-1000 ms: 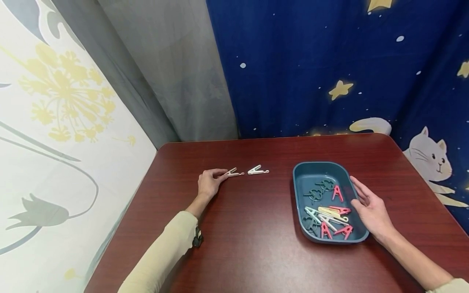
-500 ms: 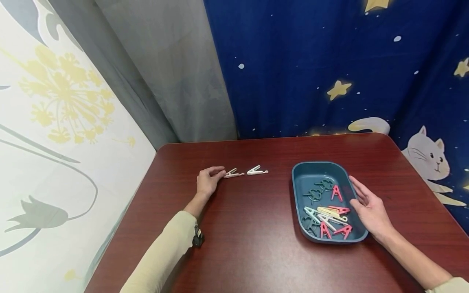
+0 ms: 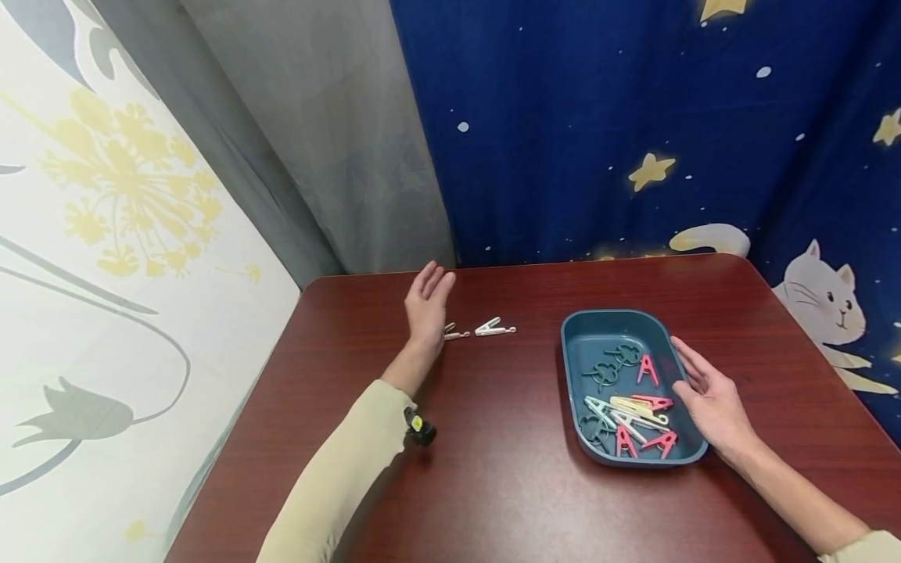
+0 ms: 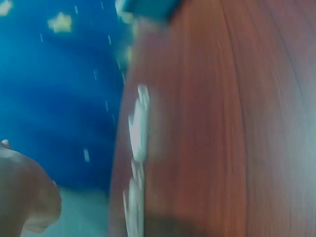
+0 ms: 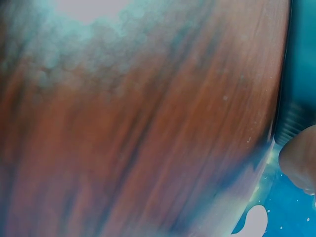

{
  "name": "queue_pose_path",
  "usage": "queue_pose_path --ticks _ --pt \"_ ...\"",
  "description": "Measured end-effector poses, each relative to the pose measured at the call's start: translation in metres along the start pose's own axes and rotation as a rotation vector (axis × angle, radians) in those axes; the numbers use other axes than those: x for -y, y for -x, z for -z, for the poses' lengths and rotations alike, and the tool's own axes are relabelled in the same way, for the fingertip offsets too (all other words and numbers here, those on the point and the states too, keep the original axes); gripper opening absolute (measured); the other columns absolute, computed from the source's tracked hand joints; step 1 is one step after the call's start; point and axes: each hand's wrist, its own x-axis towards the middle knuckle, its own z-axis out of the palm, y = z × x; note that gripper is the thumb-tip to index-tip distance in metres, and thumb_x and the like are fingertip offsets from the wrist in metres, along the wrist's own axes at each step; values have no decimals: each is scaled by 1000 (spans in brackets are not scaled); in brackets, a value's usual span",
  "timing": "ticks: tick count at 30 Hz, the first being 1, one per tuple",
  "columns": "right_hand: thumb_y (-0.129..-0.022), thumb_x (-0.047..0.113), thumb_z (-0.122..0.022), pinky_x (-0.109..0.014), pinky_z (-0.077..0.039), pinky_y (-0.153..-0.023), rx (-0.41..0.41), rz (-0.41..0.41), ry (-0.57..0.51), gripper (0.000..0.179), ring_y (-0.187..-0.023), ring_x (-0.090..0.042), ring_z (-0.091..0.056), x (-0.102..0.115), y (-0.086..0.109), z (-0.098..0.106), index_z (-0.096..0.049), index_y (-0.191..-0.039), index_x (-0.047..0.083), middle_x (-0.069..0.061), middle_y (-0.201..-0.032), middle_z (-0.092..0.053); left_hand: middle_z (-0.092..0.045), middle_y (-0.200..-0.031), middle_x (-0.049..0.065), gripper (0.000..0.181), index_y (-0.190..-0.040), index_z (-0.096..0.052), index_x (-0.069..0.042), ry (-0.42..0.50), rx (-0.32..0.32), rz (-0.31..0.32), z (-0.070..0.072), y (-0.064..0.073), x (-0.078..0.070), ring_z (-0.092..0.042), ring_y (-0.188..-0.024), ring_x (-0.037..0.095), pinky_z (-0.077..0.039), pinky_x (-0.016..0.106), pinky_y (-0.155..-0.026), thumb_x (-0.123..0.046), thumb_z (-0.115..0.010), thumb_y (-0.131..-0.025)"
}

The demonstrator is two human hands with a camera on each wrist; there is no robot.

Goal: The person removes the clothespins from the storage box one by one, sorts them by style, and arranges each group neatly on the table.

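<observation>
My left hand [image 3: 426, 309] is raised over the far left of the table, fingers extended and nothing in them. Just right of its wrist lies a white clothespin [image 3: 457, 335], partly hidden by the hand. A second white clothespin [image 3: 495, 328] lies farther right; both show blurred in the left wrist view. My right hand [image 3: 718, 403] holds the right side of a dark blue plastic bin [image 3: 573, 375], thumb over the rim and fingers along the outer wall. Inside are pink clothespins [image 3: 647, 369], dark green clips [image 3: 603, 375], and pale yellow, mint and white ones.
The reddish-brown wooden table [image 3: 486, 485] stands against a grey curtain [image 3: 338, 133] and a blue starry curtain [image 3: 549, 141]. A white patterned wall [image 3: 176, 328] borders its left side.
My left hand has let go of the left clothespin, risen and moved up and right, fingers now extended. The clothespin stays on the table. My right hand and the bin hold still.
</observation>
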Motion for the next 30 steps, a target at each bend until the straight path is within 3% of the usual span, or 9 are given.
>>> queue_pose_path --ticks 6,10,14,17,22,25,30 --pt "-110 6 -51 -3 -40 -94 1 1 -4 65 -142 -52 -44 0 0 0 -26 -170 14 -28 -163 -39 -73 -131 17 39 -137 -69 -2 173 77 -60 -69 33 -2 -66 -129 30 -51 34 -109 -2 -75 -99" --pt "-110 6 -51 -4 -40 -95 -3 -8 0 65 -142 -54 -44 1 0 0 -26 -170 15 -27 -163 -39 -74 -128 16 37 -136 -70 -1 255 134 11 -108 66 -1 -71 -121 25 -54 38 -106 0 -73 -99" --pt "-110 5 -51 -5 -42 -93 1 -3 4 65 -140 -55 -45 2 -2 -1 -26 -170 14 -28 -162 -40 -75 -126 17 35 -134 -71 -1 323 166 130 -138 98 4 -73 -116 25 -56 42 -103 1 -73 -99" --pt "-109 4 -51 -5 -44 -91 2 4 0 65 -139 -55 -47 2 -3 -1 -27 -169 13 -29 -162 -40 -76 -123 14 34 -132 -71 -2 303 210 231 -151 122 10 -74 -114 25 -58 38 -100 0 -74 -98" --pt "-108 2 -51 -5 -46 -88 2 17 -14 65 -138 -50 -51 1 -2 -2 -28 -169 11 -31 -160 -41 -75 -126 12 37 -134 -71 -2 112 364 402 -157 153 19 -73 -113 20 -57 38 -101 -5 -77 -98" --pt "-108 2 -52 -5 -46 -88 0 25 -14 65 -138 -47 -52 0 -2 -1 -29 -169 11 -32 -159 -42 -76 -123 9 36 -133 -72 -3 15 421 457 -159 163 20 -72 -113 16 -55 43 -105 -10 -78 -98" --pt "-109 3 -51 -5 -46 -88 6 18 -14 65 -139 -46 -52 -1 -1 1 -28 -169 12 -31 -159 -41 -79 -112 5 35 -129 -73 1 -77 444 507 -164 171 21 -73 -108 16 -55 45 -104 -9 -80 -97"
